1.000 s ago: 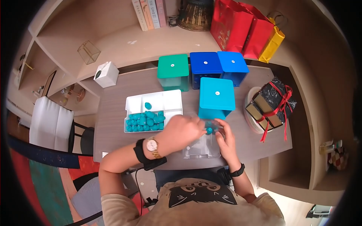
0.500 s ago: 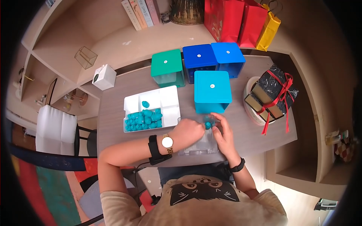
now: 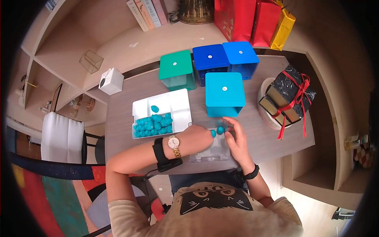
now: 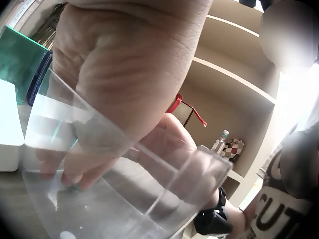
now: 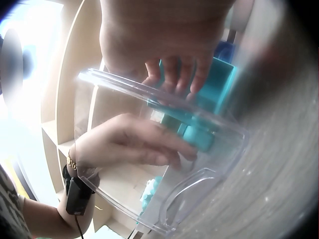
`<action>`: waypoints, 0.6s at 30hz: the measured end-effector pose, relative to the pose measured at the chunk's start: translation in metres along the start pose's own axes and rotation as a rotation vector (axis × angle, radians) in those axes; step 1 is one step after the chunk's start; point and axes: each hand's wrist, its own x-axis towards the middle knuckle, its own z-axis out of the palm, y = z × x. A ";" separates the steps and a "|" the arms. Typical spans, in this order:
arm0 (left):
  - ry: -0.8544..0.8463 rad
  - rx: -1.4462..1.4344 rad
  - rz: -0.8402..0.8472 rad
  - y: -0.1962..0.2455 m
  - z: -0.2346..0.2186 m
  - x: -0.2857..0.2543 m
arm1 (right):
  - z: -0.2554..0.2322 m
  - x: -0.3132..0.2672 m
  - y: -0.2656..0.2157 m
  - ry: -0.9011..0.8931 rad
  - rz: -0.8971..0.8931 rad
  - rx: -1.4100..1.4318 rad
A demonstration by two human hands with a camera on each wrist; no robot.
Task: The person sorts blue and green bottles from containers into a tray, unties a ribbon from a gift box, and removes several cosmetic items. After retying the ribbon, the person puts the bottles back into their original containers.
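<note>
In the head view my left hand (image 3: pixel 196 140) reaches into a clear plastic box (image 3: pixel 213 155), its curled fingertips at a teal piece (image 3: pixel 213 133). The left wrist view shows those fingers (image 4: pixel 75 174) pointing down behind the clear wall, a trace of teal at their tips. Another teal piece (image 3: pixel 220 130) lies beside it in the box. My right hand (image 3: pixel 237 145) rests against the box's right side, fingers fairly straight. Left of the box, a white divided tray (image 3: pixel 182 118) holds a pile of teal pieces (image 3: pixel 152 125) and a lone one (image 3: pixel 155 108) in another compartment.
Behind the clear box stands a teal-lidded box (image 3: pixel 224 89), with green (image 3: pixel 175 64), dark blue (image 3: pixel 210 57) and blue (image 3: pixel 240 52) ones farther back. Ribbon-tied black boxes (image 3: pixel 291 93) sit at the right; a white cube (image 3: pixel 111 81) is at the far left.
My left hand has lowered into the clear box, and a second teal piece now shows at its fingertips. My right hand has stayed by the box's right side.
</note>
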 end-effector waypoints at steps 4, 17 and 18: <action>-0.076 -0.013 -0.020 -0.001 0.002 0.010 | -0.001 0.000 -0.002 0.001 -0.004 -0.026; 0.282 -0.344 -0.097 -0.012 -0.055 -0.036 | -0.001 -0.001 0.000 -0.006 0.036 0.003; 0.430 -0.358 -0.125 -0.020 -0.059 -0.048 | -0.001 -0.001 0.000 -0.008 0.042 0.007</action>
